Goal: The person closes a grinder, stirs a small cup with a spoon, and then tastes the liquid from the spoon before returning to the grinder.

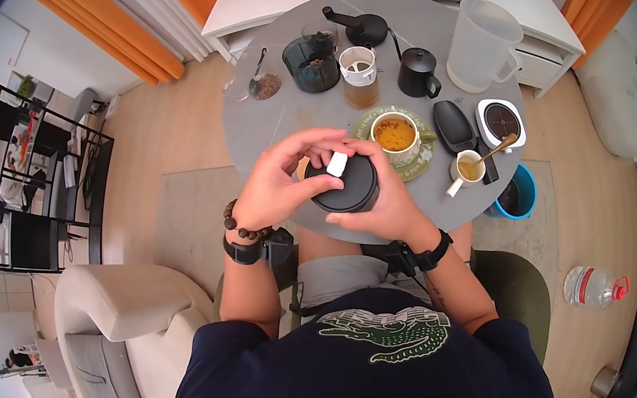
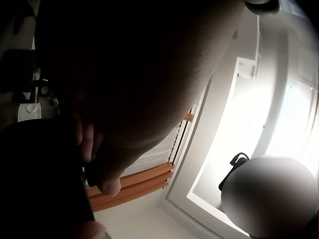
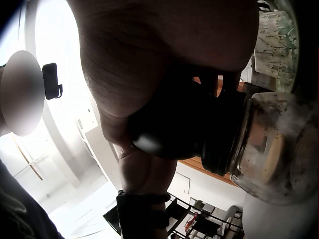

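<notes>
In the head view my right hand grips the side of a round black lidded container, held over the table's near edge. My left hand is above its top, pinching a small white piece between thumb and curled fingers. In the right wrist view, a clear glass jar joins the black part beside my right hand; specks cling to the glass. The left wrist view is dark, with my left hand beside a black shape; the white piece cannot be made out there.
The round table holds a cup of yellow liquid on a green plate, a small cup with a spoon, a black kettle, a plastic pitcher and a scale. A blue bin stands below right.
</notes>
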`<state>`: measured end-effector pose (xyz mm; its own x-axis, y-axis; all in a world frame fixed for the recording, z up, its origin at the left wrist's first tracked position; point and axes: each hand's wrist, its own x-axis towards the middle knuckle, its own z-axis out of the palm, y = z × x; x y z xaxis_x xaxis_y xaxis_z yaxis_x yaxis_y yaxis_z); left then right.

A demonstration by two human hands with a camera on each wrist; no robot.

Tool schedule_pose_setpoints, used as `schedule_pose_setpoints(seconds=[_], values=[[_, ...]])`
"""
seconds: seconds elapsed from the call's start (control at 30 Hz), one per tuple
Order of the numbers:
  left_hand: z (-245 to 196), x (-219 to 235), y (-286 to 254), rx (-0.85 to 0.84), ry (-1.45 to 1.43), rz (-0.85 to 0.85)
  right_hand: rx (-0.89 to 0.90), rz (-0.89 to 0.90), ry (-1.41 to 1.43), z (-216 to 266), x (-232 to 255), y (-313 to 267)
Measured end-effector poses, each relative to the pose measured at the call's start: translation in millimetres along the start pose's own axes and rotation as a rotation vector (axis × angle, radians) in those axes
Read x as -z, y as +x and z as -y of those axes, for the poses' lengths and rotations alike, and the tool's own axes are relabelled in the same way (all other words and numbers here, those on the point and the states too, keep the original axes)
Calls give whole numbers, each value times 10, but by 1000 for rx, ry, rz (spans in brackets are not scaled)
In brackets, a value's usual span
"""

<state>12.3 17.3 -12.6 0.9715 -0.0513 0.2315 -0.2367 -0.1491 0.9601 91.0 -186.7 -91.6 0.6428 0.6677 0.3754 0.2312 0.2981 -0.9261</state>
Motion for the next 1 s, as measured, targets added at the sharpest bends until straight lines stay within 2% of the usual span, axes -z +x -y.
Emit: schedule_pose_setpoints(seconds=[0.13, 0.2, 0.3, 0.53, 0.7, 0.93, 1.0], values=[[16, -57, 17, -1, 10, -84, -21, 8, -7, 25, 9, 8], [49, -68, 28, -95, 256, -132, -13, 3, -20, 38, 6, 15], [59, -148, 24, -100, 333, -195, 0, -3, -46, 51, 13, 19], [-150, -198, -37, -73, 379, -184, -6, 7, 0, 53, 3, 14], [-276, -220, 5, -183, 550, -179, -20, 10, -7, 46, 6, 17], [-343, -426, 29, -193, 829, -252, -82, 13, -43, 98, 25, 11], [-358, -462, 25, -71, 820, -287, -90, 13, -34, 114, 20, 19]])
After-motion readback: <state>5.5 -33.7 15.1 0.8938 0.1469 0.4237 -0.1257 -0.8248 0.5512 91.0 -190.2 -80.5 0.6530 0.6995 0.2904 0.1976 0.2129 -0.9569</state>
